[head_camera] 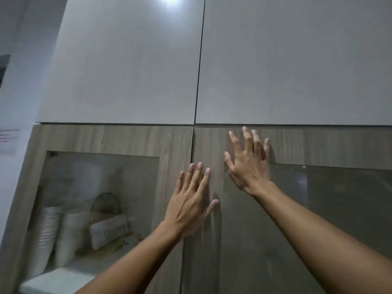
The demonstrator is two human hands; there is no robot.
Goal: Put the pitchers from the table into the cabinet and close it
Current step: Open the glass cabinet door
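Observation:
A wood-grain cabinet with two glass-panelled doors fills the lower view. The left door and the right door lie flush, with a thin seam between them. My left hand is flat, fingers spread, on the wooden frame of the right door just beside the seam. My right hand is also flat with fingers apart, pressed higher on the right door's frame at the corner of its glass. Neither hand holds anything. No pitcher can be made out clearly; the right glass looks dark.
Behind the left glass stand a stack of white ribbed bowls, a white cup stack, a folded cloth or basket and a round board. Two pale grey upper doors sit above. A white wall is at left.

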